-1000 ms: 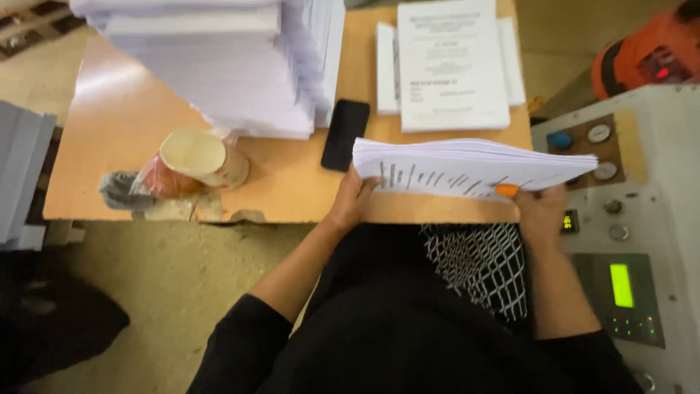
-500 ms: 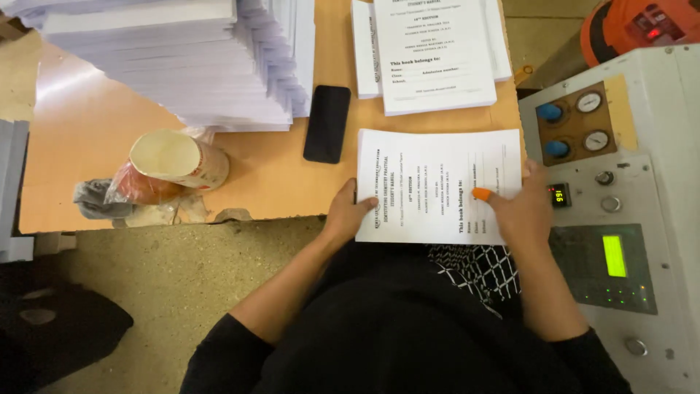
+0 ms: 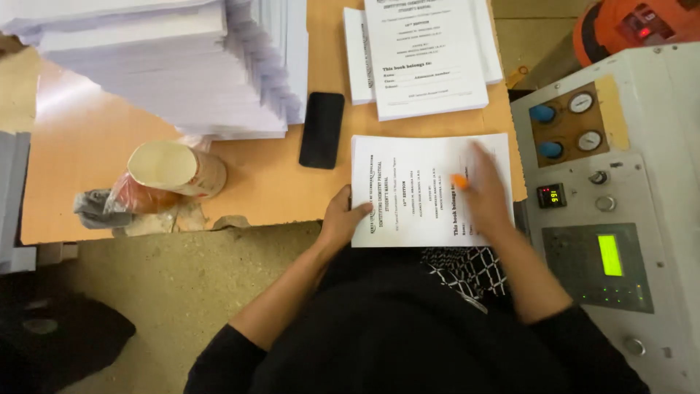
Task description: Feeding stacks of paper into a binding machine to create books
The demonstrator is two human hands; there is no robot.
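View from above your head, looking down at a wooden table (image 3: 87,146) and your lap. A printed bundle (image 3: 408,190) of white pages lies flat at the near edge of the table, straight in front of you at twelve o'clock, its cover turned sideways. Your left hand (image 3: 343,219) pinches its near left edge at about eleven o'clock, thumb on top, fingers hidden under the paper. Your right hand (image 3: 485,193) rests open and palm down on the cover at one o'clock, blurred; a small orange thing (image 3: 459,180) sits at its fingertips, too blurred to tell what it is.

Just past the bundle at twelve o'clock lies a second pile of booklets (image 3: 426,58). A black phone (image 3: 321,130) lies face down at eleven o'clock, beside a tall paper stack (image 3: 168,66) at ten o'clock. A paper cup (image 3: 177,169) lies tipped on its side at nine o'clock. A grey machine panel (image 3: 605,219) with dials and a green screen stands at three o'clock.

The step in hand looks like pressing and squaring the bundle; any lift calls for a firm two-handed grip so the pages stay aligned
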